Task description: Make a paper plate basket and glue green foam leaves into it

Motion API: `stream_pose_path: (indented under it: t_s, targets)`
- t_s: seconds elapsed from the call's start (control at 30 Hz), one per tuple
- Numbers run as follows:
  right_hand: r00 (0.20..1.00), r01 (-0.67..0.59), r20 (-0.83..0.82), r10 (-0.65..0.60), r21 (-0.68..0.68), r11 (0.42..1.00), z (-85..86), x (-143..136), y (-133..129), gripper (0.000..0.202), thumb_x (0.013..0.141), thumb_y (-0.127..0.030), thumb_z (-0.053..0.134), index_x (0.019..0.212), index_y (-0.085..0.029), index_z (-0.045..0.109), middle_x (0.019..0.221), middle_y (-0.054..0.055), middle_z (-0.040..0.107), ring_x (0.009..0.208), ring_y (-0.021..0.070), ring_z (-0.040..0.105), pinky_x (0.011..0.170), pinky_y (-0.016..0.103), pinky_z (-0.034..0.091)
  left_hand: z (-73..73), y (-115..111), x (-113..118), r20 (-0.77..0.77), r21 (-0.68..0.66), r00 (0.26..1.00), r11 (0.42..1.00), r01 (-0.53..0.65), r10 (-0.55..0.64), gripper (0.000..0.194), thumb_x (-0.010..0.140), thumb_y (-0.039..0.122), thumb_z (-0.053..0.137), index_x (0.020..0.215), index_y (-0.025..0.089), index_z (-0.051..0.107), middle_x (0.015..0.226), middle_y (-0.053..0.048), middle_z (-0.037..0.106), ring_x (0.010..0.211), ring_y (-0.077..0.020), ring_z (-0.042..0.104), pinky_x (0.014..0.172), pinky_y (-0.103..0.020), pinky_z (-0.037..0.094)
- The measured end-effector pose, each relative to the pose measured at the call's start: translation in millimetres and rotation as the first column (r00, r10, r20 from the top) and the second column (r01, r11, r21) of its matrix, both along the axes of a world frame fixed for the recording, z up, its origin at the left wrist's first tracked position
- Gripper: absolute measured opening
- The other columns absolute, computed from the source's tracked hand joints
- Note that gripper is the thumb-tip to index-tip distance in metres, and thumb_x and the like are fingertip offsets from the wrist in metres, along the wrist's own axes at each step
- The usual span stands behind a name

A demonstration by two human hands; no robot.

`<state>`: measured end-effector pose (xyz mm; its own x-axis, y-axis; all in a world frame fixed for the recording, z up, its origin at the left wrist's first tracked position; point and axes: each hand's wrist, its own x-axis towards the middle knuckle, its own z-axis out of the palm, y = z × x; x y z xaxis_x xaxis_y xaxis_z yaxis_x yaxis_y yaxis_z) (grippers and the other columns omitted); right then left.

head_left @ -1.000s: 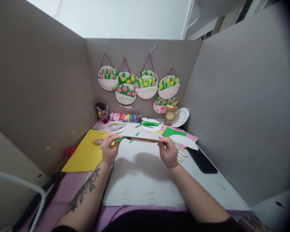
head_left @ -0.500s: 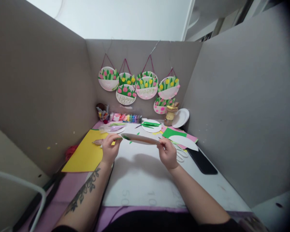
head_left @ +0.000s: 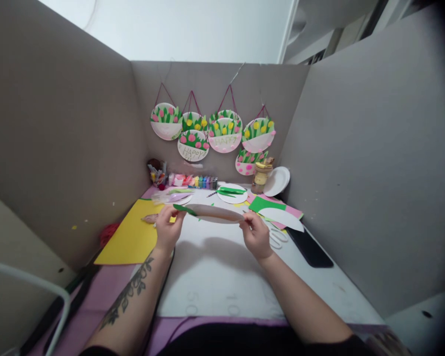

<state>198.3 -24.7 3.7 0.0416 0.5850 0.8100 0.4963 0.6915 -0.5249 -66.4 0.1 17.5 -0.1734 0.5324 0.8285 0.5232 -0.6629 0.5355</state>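
Observation:
A white paper plate [head_left: 218,213] is held up above the table, tilted so that it shows nearly edge-on. My left hand [head_left: 169,228] pinches its left end, where a green paper strip [head_left: 184,209] sticks out over the fingers. At the right end my right hand [head_left: 257,235] grips the rim between thumb and fingers. White scissors [head_left: 278,238] lie just beyond my right hand. Behind the held plate, another white plate [head_left: 233,199] carries green paper strips [head_left: 230,190].
Yellow paper [head_left: 128,237] lies at the left, a black phone [head_left: 311,249] at the right. Green paper [head_left: 265,203] and a cut half plate [head_left: 282,217] are at the back right. Paint bottles [head_left: 202,182] and a jar [head_left: 260,178] stand near the back wall, under several hanging decorated plates [head_left: 225,141].
The held plate has turned slightly, and more of the green strip shows at its left end. Both hands keep their grip and have barely moved.

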Motion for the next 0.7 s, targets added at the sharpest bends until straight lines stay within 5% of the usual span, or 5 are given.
stream_pose_path:
  t_s: [0.2, 0.33, 0.53, 0.7]
  targets:
    - [0.948, -0.224, -0.289, 0.129, -0.321, 0.920, -4.0, 0, 10, 0.010, 0.081, -0.029, 0.055, 0.078, -0.019, 0.054, 0.058, -0.003, 0.052, 0.053, 0.0120, 0.050, 0.053, 0.025, 0.042, -8.4, 7, 1, 0.228, -0.115, 0.973, 0.992, 0.045, -0.018, 0.021, 0.077, 0.031, 0.065, 0.094, 0.020, 0.059, 0.078, -0.001, 0.058, 0.069, -0.0132, 0.054, 0.063, -0.025, 0.044]
    - [0.855, -0.371, -0.497, 0.145, -0.391, 0.843, -8.1, 3, 22, 0.016, 0.075, -0.032, 0.062, 0.074, -0.018, 0.053, 0.054, -0.005, 0.051, 0.047, 0.0096, 0.047, 0.048, 0.023, 0.040, -8.0, 12, 1, 0.303, -0.207, 0.951, 0.970, 0.129, -0.062, 0.024, 0.078, 0.035, 0.062, 0.096, 0.019, 0.060, 0.084, -0.004, 0.062, 0.074, -0.0144, 0.058, 0.065, -0.025, 0.045]
    - [0.790, -0.458, -0.608, 0.076, -0.504, 0.732, -11.3, 4, 30, 0.022, 0.061, -0.033, 0.069, 0.067, -0.017, 0.054, 0.050, -0.006, 0.051, 0.041, 0.0078, 0.044, 0.041, 0.021, 0.035, -13.2, 18, 4, 0.268, -0.451, 0.877, 0.752, 0.481, -0.400, 0.033, 0.077, 0.039, 0.062, 0.102, 0.017, 0.062, 0.091, -0.008, 0.068, 0.080, -0.0190, 0.062, 0.068, -0.031, 0.049]
    - [0.773, -0.473, -0.634, 0.015, -0.561, 0.679, -12.5, 3, 32, 0.024, 0.056, -0.032, 0.070, 0.063, -0.017, 0.053, 0.046, -0.006, 0.050, 0.040, 0.0072, 0.043, 0.041, 0.020, 0.034, -31.0, 25, 8, 0.356, -0.534, 0.852, 0.664, 0.523, -0.385, 0.051, 0.069, 0.032, 0.070, 0.114, 0.014, 0.053, 0.078, -0.004, 0.066, 0.073, -0.0180, 0.062, 0.065, -0.030, 0.049]
